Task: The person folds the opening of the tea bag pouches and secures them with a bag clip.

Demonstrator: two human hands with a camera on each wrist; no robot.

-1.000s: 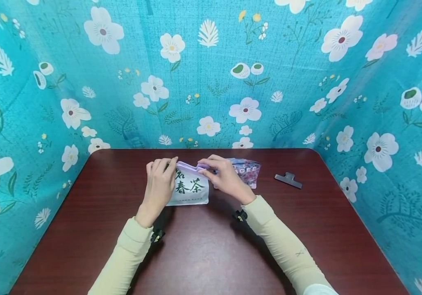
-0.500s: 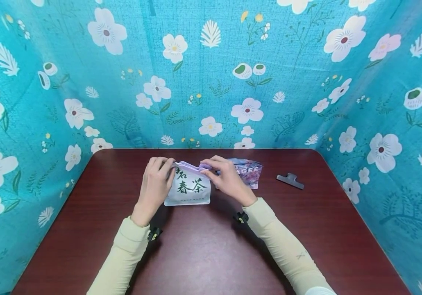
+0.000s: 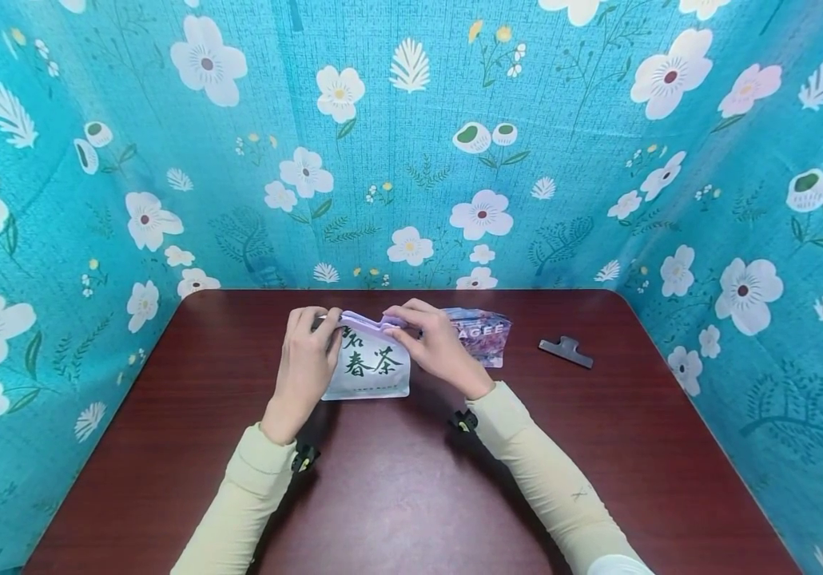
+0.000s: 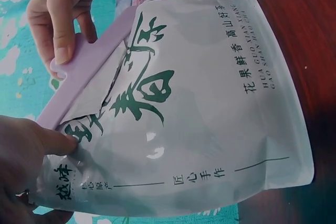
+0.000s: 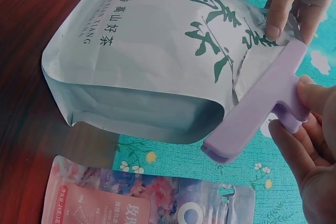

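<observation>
A white tea bag with green brush lettering stands upright on the table, its top folded over. Along that fold lies a lilac bag clip, apparently around the bag's top edge. My left hand pinches the bag's upper left corner, thumb on the front and other fingers behind. With thumb and fingers, my right hand squeezes the handles of the clip at the bag's right side. The bag's lower front shows smooth and full in the left wrist view.
Behind my right hand stands a pink and purple printed pouch, partly hidden by the hand. A dark grey clip lies farther right on the brown table. A turquoise floral cloth hangs around the table's back and sides.
Since half a second ago, the lilac clip and my right hand have shifted slightly left along the bag's top. My left hand stays at the corner. The pouch and dark clip have not moved.
</observation>
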